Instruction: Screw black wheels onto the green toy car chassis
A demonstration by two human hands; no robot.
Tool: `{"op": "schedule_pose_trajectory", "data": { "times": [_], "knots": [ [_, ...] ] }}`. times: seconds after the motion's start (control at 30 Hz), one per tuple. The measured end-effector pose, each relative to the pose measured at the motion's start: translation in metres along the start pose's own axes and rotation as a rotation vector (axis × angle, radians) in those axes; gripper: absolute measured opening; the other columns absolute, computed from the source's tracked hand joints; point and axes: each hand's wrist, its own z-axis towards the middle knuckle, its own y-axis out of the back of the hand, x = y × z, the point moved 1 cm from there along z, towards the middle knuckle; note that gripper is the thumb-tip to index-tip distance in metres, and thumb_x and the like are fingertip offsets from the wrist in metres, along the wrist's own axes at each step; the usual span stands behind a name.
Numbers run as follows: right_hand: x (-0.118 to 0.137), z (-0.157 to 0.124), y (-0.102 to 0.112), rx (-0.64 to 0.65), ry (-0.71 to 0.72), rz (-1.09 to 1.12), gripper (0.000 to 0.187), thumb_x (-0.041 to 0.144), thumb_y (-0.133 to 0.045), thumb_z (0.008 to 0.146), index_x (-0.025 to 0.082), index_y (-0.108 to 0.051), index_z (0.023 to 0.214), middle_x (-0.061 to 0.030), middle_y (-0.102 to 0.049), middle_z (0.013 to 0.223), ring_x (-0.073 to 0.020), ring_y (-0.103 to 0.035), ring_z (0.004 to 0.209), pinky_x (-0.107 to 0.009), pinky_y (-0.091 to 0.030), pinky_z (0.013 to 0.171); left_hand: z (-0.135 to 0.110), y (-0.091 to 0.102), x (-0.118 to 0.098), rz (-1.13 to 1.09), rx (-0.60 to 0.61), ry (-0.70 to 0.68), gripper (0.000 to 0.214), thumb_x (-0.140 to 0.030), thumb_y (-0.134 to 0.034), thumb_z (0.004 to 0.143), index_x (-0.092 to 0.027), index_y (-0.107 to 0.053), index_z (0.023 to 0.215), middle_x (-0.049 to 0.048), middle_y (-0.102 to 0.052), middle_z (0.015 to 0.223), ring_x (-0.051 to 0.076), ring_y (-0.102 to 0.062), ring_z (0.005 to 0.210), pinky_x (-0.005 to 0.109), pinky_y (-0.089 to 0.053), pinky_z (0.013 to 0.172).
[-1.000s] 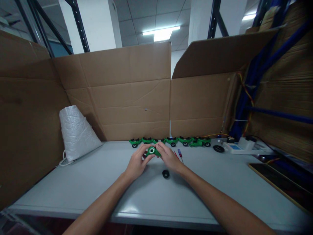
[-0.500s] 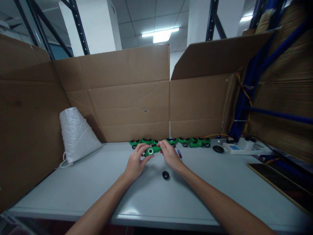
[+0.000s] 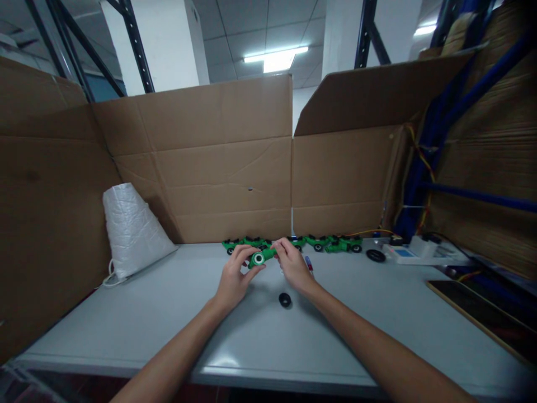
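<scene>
Between my two hands, above the table, is a green toy car (image 3: 263, 257) with a white-ringed wheel hub facing me. My left hand (image 3: 235, 275) pinches its left end between thumb and fingers. The fingers of my right hand (image 3: 292, 265) close on its right end; their tips partly hide that end. A black rubber tyre (image 3: 285, 300) lies on the table just below the hands. Close behind my right hand rests a small screwdriver (image 3: 309, 264) with a blue and red handle.
Several green toy cars (image 3: 333, 244) line the back, against a cardboard wall (image 3: 222, 173). Another black ring (image 3: 375, 256) and a white power strip (image 3: 423, 254) sit at the right rear. A white padded bag (image 3: 134, 232) leans at the left. A dark framed panel (image 3: 482, 316) lies far right.
The right end of the green toy car has tilted up slightly in my hands. Both hands keep their grip and have barely moved.
</scene>
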Motion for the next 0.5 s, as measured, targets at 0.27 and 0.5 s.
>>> {"op": "schedule_pose_trajectory", "data": {
  "times": [0.27, 0.5],
  "knots": [
    [0.009, -0.002, 0.000, -0.002, 0.044, 0.036, 0.032, 0.050, -0.045, 0.104, 0.024, -0.063, 0.106, -0.0033, -0.067, 0.088, -0.0208, -0.063, 0.079, -0.029, -0.050, 0.067, 0.001, -0.001, 0.001, -0.138, -0.060, 0.200, 0.032, -0.037, -0.073, 0.095, -0.023, -0.064, 0.122, 0.0061, -0.068, 0.108, 0.017, -0.066, 0.085, 0.029, -0.054, 0.076],
    [0.019, -0.005, -0.001, 0.031, 0.151, -0.040, 0.023, 0.036, -0.049, 0.102, 0.024, -0.062, 0.115, -0.0082, -0.070, 0.111, -0.0245, -0.065, 0.103, -0.038, -0.051, 0.094, 0.003, -0.006, 0.012, -0.411, -0.078, 0.428, 0.047, -0.054, -0.069, 0.095, -0.019, -0.058, 0.124, 0.0053, -0.070, 0.098, 0.013, -0.065, 0.068, 0.024, -0.051, 0.059]
  ]
}}
